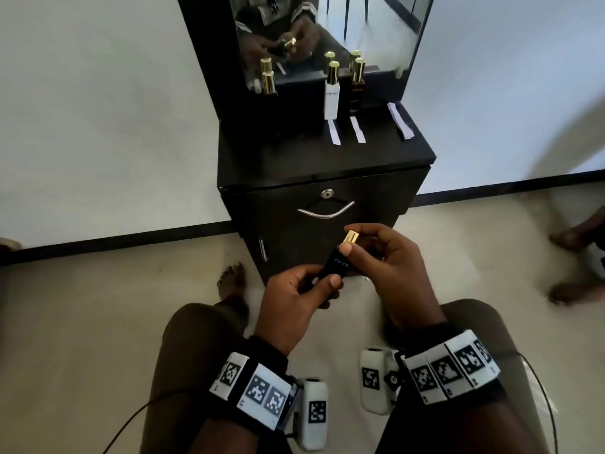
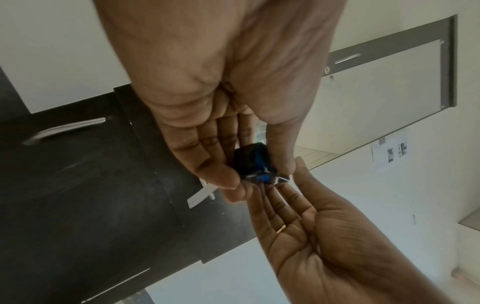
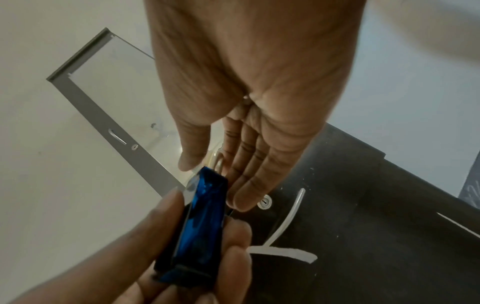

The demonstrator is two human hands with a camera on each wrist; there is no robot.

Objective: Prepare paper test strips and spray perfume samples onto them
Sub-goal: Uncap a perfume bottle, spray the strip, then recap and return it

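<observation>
left hand [image 1: 294, 291] gripping blue bottle [image 1: 334, 266], right hand [image 1: 389, 257] pinching gold cap [image 1: 350, 238]

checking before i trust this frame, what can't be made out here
- Head view: whether the gold cap is on or lifted off the dark bottle; the right hand covers the joint.
- Right wrist view: the cap, hidden behind the fingers.
- Left wrist view: the bottle's label, blurred and covered by the left hand.
</observation>
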